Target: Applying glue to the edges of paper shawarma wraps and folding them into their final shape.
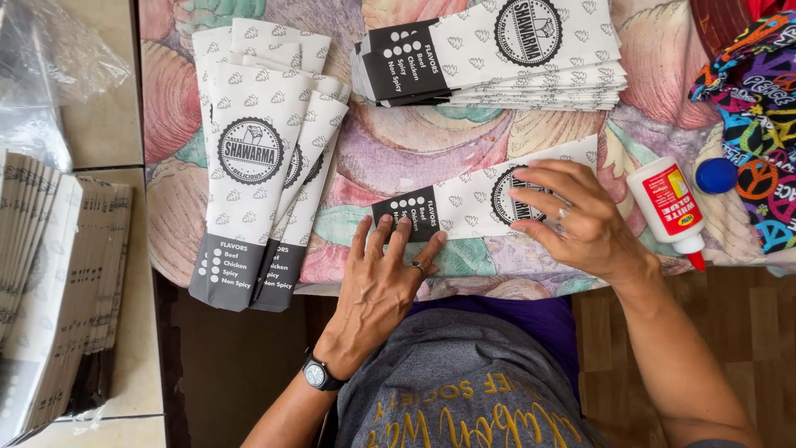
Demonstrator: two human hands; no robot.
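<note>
I press the flat paper food sleeve (477,199) against the patterned cloth (414,141) with both palms down: left hand (383,278) spread open on its black end, right hand (572,211) open over the round emblem. It looks light, thin and easily creased, so I judge its edges the best hold; the glue bottle (670,203) lies at three o'clock.

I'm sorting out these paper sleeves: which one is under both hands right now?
The single paper sleeve lying crosswise at the table's near edge. The left hand presses its black end, the right hand its round emblem. The others sit untouched in stacks.
</note>
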